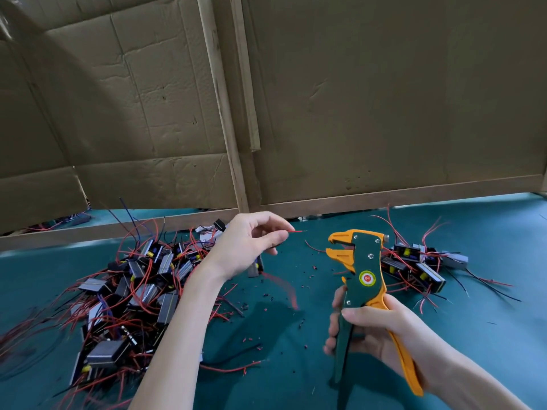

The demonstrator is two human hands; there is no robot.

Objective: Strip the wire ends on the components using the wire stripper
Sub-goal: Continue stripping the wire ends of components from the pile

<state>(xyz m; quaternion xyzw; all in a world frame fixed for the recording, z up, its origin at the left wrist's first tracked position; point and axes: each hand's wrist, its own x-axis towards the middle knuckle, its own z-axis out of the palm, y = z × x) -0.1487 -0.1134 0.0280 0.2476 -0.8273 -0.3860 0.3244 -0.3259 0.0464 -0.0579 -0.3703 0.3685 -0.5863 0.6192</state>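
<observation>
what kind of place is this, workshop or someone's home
Probably a small electronics assembly workshop: heaps of wired components on a green mat, a wire stripper gripped in the right hand, and cardboard sheets screening the back.

- Left grip [251, 241]: a person's bare hand with slender fingers.
- Left forearm [177, 321]: bare from the wrist down to the bottom edge of the view, long and slim.
- Right grip [376, 332]: a bare hand. Its thumbnail shows, trimmed short and plain, and the fingertips look slightly blurred.
- Right forearm [461, 377]: bare from the wrist to the lower right corner.
</observation>
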